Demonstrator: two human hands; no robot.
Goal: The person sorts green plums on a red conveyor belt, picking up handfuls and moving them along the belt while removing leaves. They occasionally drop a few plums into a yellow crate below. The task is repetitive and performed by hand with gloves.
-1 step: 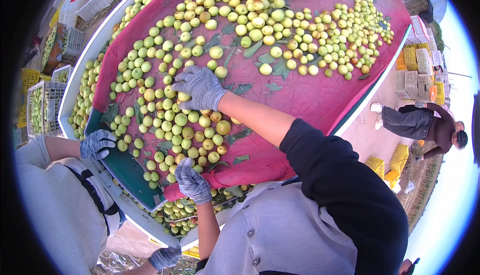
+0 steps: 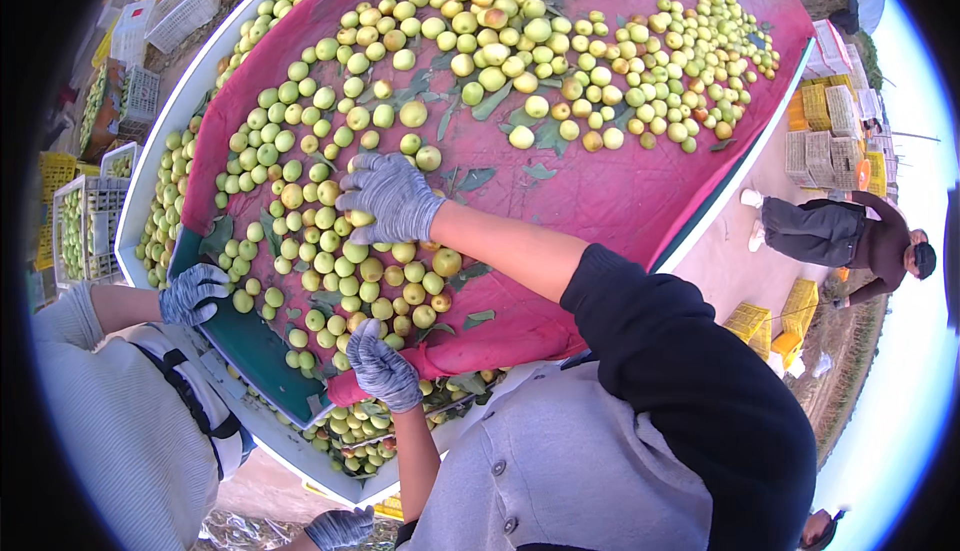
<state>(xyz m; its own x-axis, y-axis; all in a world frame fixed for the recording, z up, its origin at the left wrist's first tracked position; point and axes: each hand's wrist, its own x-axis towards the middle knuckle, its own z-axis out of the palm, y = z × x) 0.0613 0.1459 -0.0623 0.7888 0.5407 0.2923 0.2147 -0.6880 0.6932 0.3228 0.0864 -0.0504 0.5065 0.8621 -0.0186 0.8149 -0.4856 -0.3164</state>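
Small round yellow-green fruits (image 2: pixel 345 267), some with brown patches, lie loose with leaves on a red cloth (image 2: pixel 560 201). My right hand (image 2: pixel 392 199), in a grey striped glove, reaches over them with fingers spread. One fruit shows at its fingertips; whether it is gripped is hidden. My left hand (image 2: pixel 384 369), gloved alike, is at the cloth's near edge beside the lowest fruits. Its fingers point up, slightly curved and loosely open, and no fruit shows in them.
At left, a co-worker's gloved hand (image 2: pixel 194 294) rests on the green rim (image 2: pixel 250 356); another gloved hand (image 2: pixel 340 528) hangs below. A further glove shows at the top edge. More fruits (image 2: pixel 165 211) fill the outer white-walled bin. Crates (image 2: pixel 183 8) stand behind; a person (image 2: pixel 850 236) is at right.
My right hand has shifted slightly left and down over the fruits. Some fruits near it have moved. The co-worker's lower hand has moved down and right. My left hand is nearly still.
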